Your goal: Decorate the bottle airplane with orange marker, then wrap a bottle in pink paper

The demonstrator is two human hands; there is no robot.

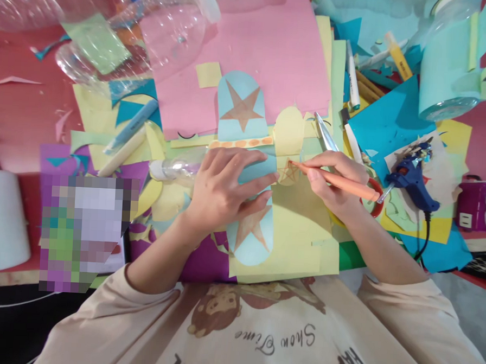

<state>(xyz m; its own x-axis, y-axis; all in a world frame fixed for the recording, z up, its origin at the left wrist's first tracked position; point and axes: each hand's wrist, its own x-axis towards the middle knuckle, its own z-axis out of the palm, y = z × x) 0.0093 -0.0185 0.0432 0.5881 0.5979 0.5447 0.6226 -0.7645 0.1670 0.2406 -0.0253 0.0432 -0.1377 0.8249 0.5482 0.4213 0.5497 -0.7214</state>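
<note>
- At the centre of the red table [11, 104]: one blue round-ended strip [229, 129], its middle partly covered; far end over a pink sheet [250, 36], near end over a pale yellow sheet [305, 229].
- Far star [242, 107], brown, on the strip's far end: filled out to its points; judged finished.
- Near star [253, 231], brown, opposite end: visible part coloured, somewhat unevenly; upper part hidden by fingers. Judged finished or close to it.
- Orange-dotted strip [249, 142], narrow: row of orange ovals coloured in; judged complete where it shows.
- Yellow round-ended strip [290, 130], just right of the blue: small star [287, 173] in orange-red line on its near end, inside largely uncoloured; judged the portion in hand. Far end plain.
- Right hand [341, 176]: grip closed round an orange marker [344, 182], tip at the small star's upper point.
- Left hand [222, 189]: palm down, fingers spread across the blue pieces; whether the grip clasps anything underneath, cannot tell.
- Clear plastic bottle [187, 167], white-capped: neck end emerges left of that hand; any join to the paper is hidden.
- Scissors [327, 136], red-handled, beside the right hand; blue glue gun [414, 180], farther right, on paper. Neither in use.
</note>
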